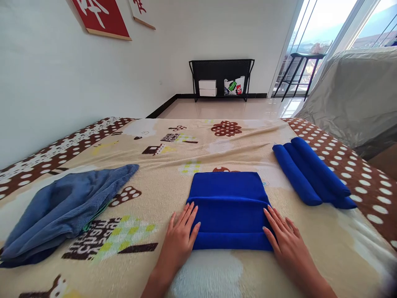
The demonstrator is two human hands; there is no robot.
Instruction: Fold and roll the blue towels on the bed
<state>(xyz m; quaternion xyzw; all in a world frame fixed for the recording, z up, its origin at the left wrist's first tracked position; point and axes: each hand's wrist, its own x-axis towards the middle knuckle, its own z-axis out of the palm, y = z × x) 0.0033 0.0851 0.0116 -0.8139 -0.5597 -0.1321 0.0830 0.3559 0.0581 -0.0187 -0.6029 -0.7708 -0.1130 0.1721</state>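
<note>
A person's bare, slim-fingered left hand (179,233), its visible nails (198,224) capping slender digits, narrows into a smooth, bare left forearm (159,276). Right of the left hand, a similarly slim, bare right hand (283,236) meets a bare right forearm (313,276).

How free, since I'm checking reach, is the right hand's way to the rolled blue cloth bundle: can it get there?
Probably yes: the right hand rests on the edge of the rectangular blue cloth, and only beige patterned blanket shows between hand and bundle.
</note>
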